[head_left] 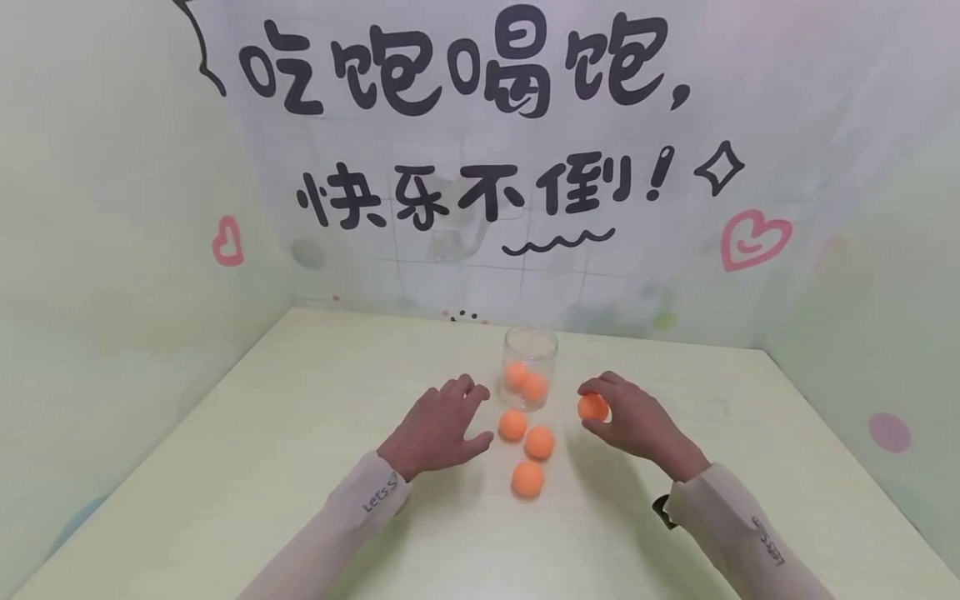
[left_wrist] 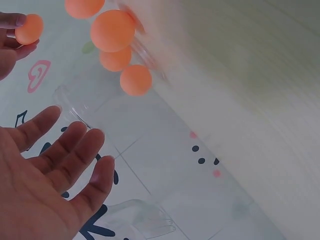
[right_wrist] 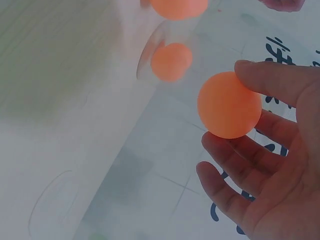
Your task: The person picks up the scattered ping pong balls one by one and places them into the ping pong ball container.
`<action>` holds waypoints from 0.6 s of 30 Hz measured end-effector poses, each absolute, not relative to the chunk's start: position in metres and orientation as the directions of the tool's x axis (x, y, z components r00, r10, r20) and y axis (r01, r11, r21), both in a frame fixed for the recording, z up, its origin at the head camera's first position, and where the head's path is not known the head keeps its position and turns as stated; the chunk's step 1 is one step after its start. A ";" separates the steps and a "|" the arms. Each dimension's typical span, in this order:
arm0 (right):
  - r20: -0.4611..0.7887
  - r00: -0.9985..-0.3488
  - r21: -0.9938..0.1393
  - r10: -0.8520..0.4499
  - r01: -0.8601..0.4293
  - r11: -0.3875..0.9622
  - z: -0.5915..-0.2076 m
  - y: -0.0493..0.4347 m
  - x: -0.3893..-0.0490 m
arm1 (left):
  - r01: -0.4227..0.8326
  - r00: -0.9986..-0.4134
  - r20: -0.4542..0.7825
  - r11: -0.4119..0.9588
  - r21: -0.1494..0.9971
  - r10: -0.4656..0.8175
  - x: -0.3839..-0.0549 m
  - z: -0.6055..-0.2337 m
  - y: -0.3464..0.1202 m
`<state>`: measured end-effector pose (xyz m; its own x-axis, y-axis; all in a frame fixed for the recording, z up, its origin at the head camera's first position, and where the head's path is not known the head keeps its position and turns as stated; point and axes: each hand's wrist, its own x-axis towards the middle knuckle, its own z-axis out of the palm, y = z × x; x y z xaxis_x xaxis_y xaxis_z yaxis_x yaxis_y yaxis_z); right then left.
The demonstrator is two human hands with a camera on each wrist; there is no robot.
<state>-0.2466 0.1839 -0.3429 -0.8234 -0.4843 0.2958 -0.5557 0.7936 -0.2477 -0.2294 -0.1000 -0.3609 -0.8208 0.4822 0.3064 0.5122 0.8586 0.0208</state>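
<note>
My right hand (head_left: 633,419) pinches an orange ball (right_wrist: 229,105) between thumb and fingertips, to the right of a clear jar (head_left: 530,344). Two orange balls (head_left: 535,387) lie inside the jar, seen through its wall. In front of it, three more orange balls (head_left: 528,479) sit close together on the table. My left hand (head_left: 435,427) hovers left of these balls, its fingers spread and loosely bent with nothing in them. In the left wrist view, the palm and fingers (left_wrist: 70,155) show bare.
The pale table (head_left: 247,467) is bounded by a back wall (head_left: 450,283) with black lettering and by side walls left and right. A dark band (head_left: 664,510) shows at the right sleeve's cuff.
</note>
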 end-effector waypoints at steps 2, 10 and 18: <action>0.294 -0.825 -0.248 -0.482 -0.553 0.795 -0.341 0.184 -0.247 | 0.518 -0.815 0.317 0.855 0.025 0.484 -0.230 -0.361 -0.100; 0.305 -0.821 -0.234 -0.482 -0.556 0.798 -0.335 0.181 -0.257 | 0.533 -0.797 0.347 0.846 0.022 0.494 -0.230 -0.364 -0.101; 0.329 -0.817 -0.229 -0.473 -0.555 0.800 -0.323 0.172 -0.273 | 0.527 -0.805 0.338 0.849 0.034 0.487 -0.232 -0.364 -0.100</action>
<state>-0.2730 0.1721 -0.3233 -0.8174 -0.4730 0.3289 -0.5550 0.7996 -0.2294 -0.2317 -0.1003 -0.3643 -0.8054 0.4867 0.3382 0.5273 0.8490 0.0339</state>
